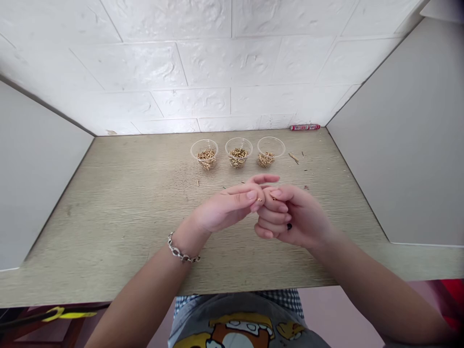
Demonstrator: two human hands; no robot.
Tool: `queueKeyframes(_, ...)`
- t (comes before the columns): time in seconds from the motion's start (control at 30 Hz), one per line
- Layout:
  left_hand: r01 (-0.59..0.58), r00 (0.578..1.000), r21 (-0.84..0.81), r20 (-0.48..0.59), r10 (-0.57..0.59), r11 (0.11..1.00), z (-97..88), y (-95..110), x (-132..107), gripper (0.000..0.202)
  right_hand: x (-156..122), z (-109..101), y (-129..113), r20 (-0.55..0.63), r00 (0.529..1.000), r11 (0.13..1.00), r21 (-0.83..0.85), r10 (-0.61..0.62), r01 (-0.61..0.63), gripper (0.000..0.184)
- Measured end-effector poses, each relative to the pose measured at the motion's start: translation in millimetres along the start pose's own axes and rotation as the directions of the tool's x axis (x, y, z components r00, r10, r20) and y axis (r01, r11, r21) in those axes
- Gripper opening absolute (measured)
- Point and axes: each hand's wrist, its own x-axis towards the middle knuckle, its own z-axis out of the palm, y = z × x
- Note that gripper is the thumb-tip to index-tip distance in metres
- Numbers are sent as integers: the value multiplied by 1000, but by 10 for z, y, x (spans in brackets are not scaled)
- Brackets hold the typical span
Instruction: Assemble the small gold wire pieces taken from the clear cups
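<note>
L hand (224, 209), R hand (295, 218) pinch brass pin (259, 199) near 3 cups (232, 145).

Chain bracelet (183, 253) near left hand (224, 210), grey, seemingly cartoon-print shirt (203, 319)

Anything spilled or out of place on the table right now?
Yes: a few loose brass pieces lie on the table outside the three cups, mostly right of the right-hand cup, one in front of the left cup. The cups stand upright.
</note>
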Motion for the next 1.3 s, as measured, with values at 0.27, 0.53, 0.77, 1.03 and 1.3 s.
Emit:
queueKeyframes(0.27,-84,919,480,-301,254,873,215,75,12,34,-42,84,17,-308,844,851,-445,-439,280,24)
queueKeyframes(0.53,-158,931,378,-250,266,912,331,72,-11,32,-62,105,113,-250,803,756,-562,-541,334,24)
queueKeyframes(0.77,-144,914,481,-271,303,865,334,42,-26,33,-57,99,101,-287,755,718,-614,-590,328,25)
queueKeyframes(1.03,-161,899,583,-246,363,796,323,41,-23,32,-45,76,126,-256,778,705,-638,-573,310,26)
queueKeyframes(1.3,-235,828,794,-139,544,560,299,13,-41,21,-55,76,130,-217,743,639,-688,-633,343,26)
